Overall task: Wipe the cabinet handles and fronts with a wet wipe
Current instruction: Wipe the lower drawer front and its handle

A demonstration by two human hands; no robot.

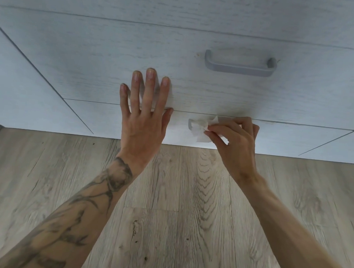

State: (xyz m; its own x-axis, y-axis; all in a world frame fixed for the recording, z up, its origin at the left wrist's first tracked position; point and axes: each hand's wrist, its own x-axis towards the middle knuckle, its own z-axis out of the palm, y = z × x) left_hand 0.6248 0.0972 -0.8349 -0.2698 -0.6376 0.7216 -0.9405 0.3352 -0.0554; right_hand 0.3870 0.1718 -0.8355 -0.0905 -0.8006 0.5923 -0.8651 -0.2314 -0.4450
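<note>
A pale wood-grain drawer front (106, 55) fills the upper half of the head view, with a grey bar handle (239, 65) at its right. Below it is a lower drawer front (103, 118). My left hand (144, 112) lies flat and spread across the seam between the two fronts. My right hand (235, 140) pinches a crumpled white wet wipe (199, 129) against the left end of the lower drawer's handle, most of which is hidden behind the wipe and fingers.
Wood-look plank floor (168, 214) runs under the cabinet. Neighbouring cabinet fronts stand at the far left (16, 86) and the far right (346, 145), separated by thin dark gaps.
</note>
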